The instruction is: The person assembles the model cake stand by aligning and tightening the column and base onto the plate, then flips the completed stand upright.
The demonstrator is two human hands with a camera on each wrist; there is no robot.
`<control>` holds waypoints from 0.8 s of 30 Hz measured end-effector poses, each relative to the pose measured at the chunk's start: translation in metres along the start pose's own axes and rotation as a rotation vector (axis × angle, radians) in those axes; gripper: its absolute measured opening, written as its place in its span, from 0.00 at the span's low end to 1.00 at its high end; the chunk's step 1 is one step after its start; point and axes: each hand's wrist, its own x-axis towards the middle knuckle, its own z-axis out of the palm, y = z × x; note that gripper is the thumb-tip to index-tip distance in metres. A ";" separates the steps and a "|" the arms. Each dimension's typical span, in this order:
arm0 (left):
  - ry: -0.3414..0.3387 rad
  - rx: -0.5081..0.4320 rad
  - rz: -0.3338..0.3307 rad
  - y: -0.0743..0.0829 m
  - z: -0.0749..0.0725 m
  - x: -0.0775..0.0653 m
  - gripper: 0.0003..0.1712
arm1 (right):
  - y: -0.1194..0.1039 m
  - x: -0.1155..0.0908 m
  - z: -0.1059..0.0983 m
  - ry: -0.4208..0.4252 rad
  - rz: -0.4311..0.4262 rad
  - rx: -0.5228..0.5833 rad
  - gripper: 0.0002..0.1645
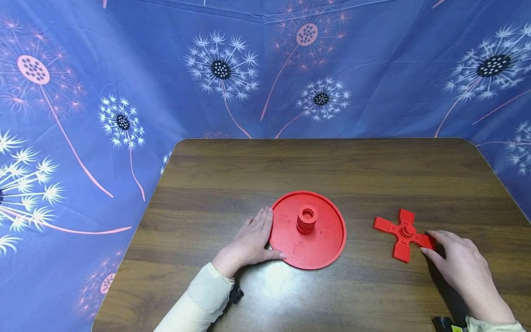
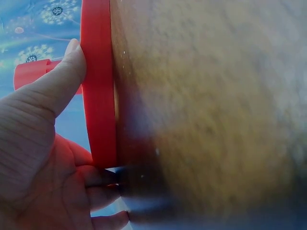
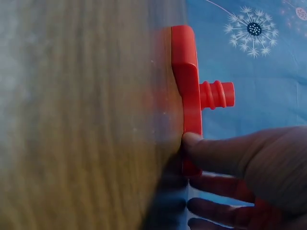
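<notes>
Disc (image 1: 307,230) sits on the table (image 1: 265,166), its edge gripped by fingers of the left hand (image 1: 249,244). Right of the disc, the right hand (image 1: 462,265) pinches one end of the cross (image 1: 407,231). That pinch, seemingly shallow, might slip under a quick lift.

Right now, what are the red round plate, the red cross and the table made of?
The red round plate looks like hard plastic: one even color, smooth, slightly shiny, with crisp molded marks. The red cross is probably plastic too, with neat ridges on its smooth peg. The table shows brown wood grain and a glossy bright patch; it could be real wood or a wood-look coating.
</notes>
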 end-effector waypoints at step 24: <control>0.011 0.027 0.006 -0.001 0.001 0.000 0.68 | -0.067 0.010 -0.053 0.266 -0.056 0.387 0.20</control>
